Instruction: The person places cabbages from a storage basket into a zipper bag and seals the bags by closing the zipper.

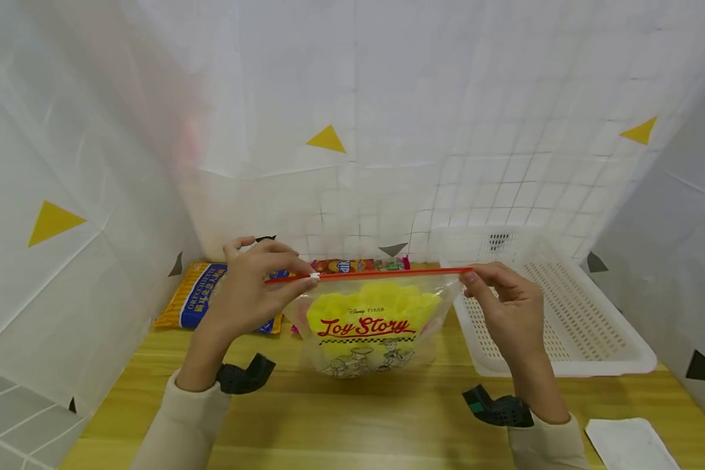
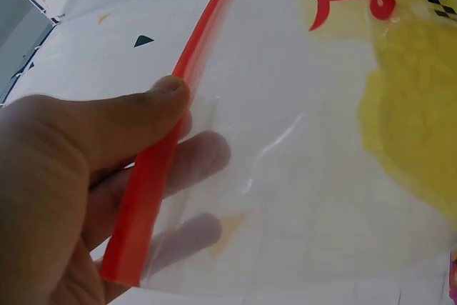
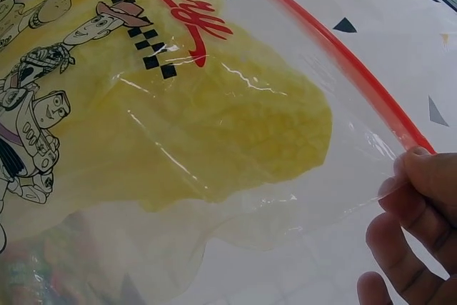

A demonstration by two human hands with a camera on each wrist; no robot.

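A clear zip bag (image 1: pixel 367 343) with Toy Story lettering hangs upright between both hands, with something yellow inside (image 2: pixel 421 105). Its red zip strip (image 1: pixel 393 272) runs almost level across the top. My left hand (image 1: pixel 255 284) pinches the strip near its left end between thumb and fingers, right at a small white slider (image 1: pixel 314 277). In the left wrist view, the red end of the strip sticks out below the thumb. At the other top corner, my right hand (image 1: pixel 508 303) pinches the bag, its thumb (image 3: pixel 428 173) at the strip's end.
A blue and yellow orecchiette pasta bag (image 1: pixel 196 297) lies behind my left hand. Snack packets (image 1: pixel 346 266) lie behind the zip bag. On the right stands a white perforated basket (image 1: pixel 617 365), with a white packet (image 1: pixel 628 444) at the table's front right.
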